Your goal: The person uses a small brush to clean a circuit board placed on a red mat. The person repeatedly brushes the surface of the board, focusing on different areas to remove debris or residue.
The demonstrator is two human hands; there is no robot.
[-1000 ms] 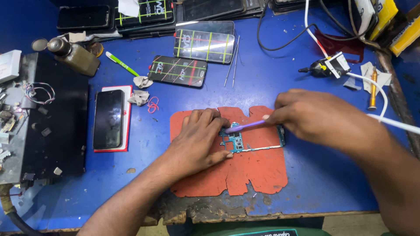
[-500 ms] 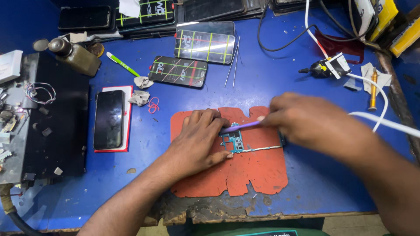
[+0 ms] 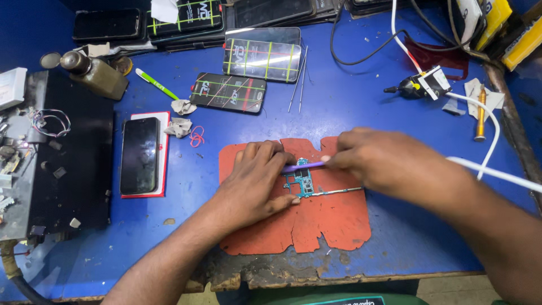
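Observation:
A small teal circuit board [image 3: 301, 182] lies on a torn orange mat [image 3: 316, 226] in the middle of the blue bench. My left hand [image 3: 257, 183] presses down on the board's left side, fingers over its edge. My right hand [image 3: 389, 164] grips a thin purple brush-like tool [image 3: 302, 166], its tip on the top of the board next to my left fingers. A thin metal strip of the board [image 3: 339, 192] sticks out to the right under my right hand.
A black phone [image 3: 139, 155] on a red-edged card lies left of the mat, beside a black box [image 3: 68, 164] with loose parts. Several phone screens [image 3: 228, 92], tweezers [image 3: 299, 85], a green tool [image 3: 155, 85], a brown bottle [image 3: 99, 73], and cables [image 3: 480, 169] fill the back and right.
My right hand has slid a little to the left, carrying the purple tool's tip further across the board. My left hand stays put on the board.

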